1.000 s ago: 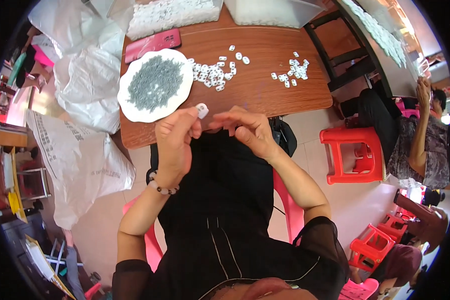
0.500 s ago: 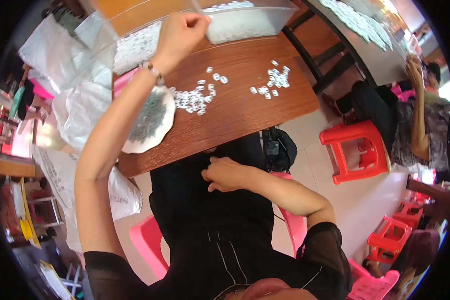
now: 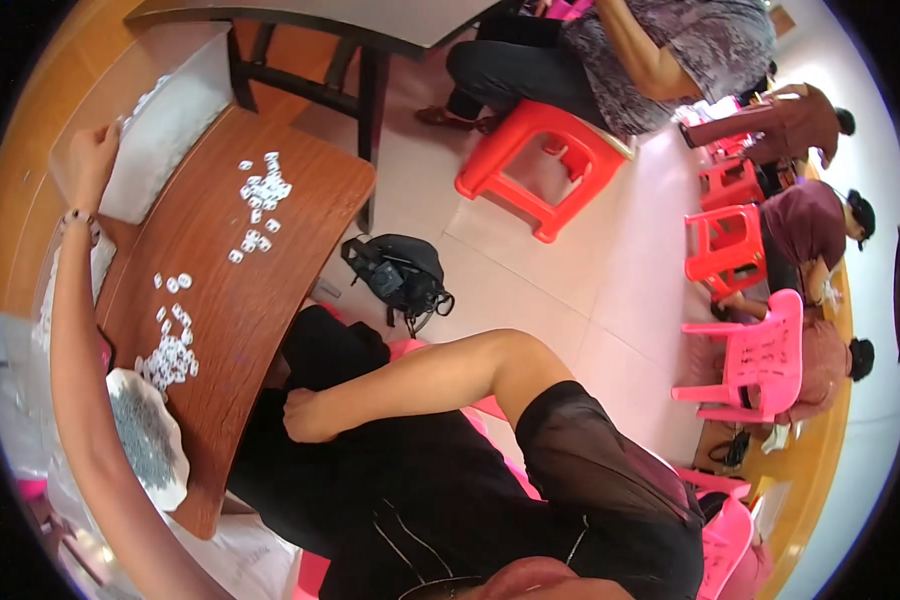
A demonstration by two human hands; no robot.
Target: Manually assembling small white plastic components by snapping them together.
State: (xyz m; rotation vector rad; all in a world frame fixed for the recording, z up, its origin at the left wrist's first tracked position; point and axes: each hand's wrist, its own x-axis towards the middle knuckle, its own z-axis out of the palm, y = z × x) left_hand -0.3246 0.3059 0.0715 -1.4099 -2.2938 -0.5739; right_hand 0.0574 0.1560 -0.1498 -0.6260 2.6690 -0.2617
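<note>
Swung leftward in view, the table [image 3: 232,325] bears white pieces [image 3: 172,362] above tiled floor [image 3: 530,280].

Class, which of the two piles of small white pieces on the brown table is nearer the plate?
The lower pile in the picture: it lies right beside the plate, while the upper pile sits well away.

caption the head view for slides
Left hand at a clear bin, right hand by the lap, white pieces on a table.
</note>
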